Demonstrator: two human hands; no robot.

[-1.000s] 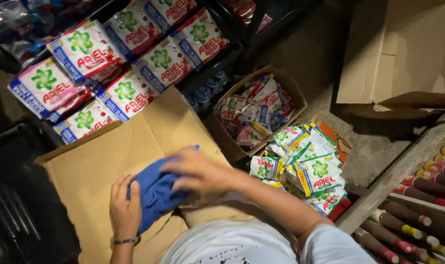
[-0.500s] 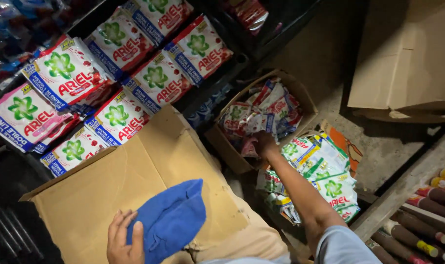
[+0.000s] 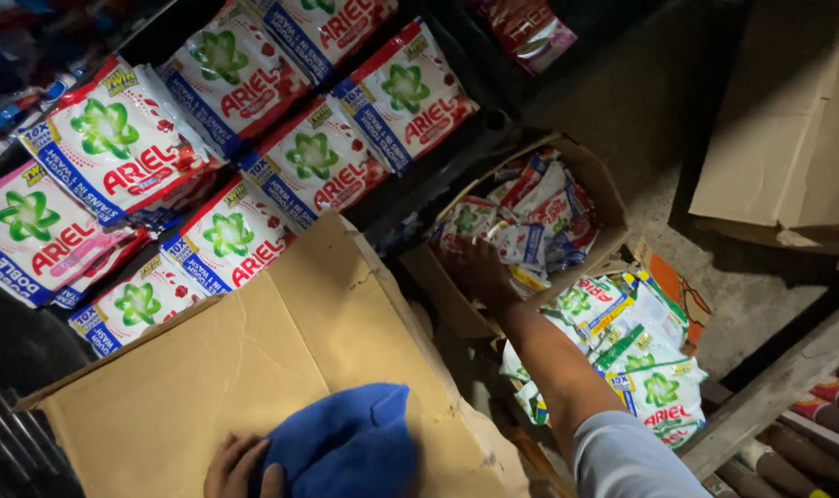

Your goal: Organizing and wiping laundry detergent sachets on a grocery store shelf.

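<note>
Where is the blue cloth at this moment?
In the head view the blue cloth lies at bottom centre on the flat brown cardboard sheet, under the left hand, below the rows of detergent packets.

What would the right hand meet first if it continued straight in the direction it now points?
The right hand points up and away into the open cardboard box. It would probably first meet the small sachets heaped there; depth is dim, so it may touch them already.
</note>
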